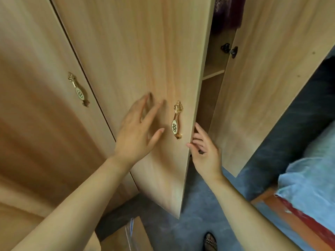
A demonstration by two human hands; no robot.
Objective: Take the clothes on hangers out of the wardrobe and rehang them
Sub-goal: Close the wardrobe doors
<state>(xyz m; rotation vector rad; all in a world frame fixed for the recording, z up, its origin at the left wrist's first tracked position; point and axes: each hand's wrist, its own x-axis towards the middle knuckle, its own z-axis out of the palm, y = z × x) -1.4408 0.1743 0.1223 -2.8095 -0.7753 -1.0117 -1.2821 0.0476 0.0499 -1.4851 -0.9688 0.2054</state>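
A light wooden wardrobe door (145, 51) stands partly ajar, with a gold and white handle (176, 120) near its free edge. My left hand (137, 131) is spread flat, fingers straight, on or just over the door face left of that handle. My right hand (204, 151) is at the door's free edge, fingers loosely bent beside it; whether they hook the edge is unclear. Through the gap hangs a dark purple garment (226, 13) at the top. An inner shelf (213, 74) shows below it. No hanger is visible.
A second door (272, 78) stands open at the right, with a black hinge (230, 49). A closed door with a matching handle (78, 90) is at the left. A bed with a light blue cover (311, 187) is at the right. A cardboard box (126, 236) sits on the grey floor.
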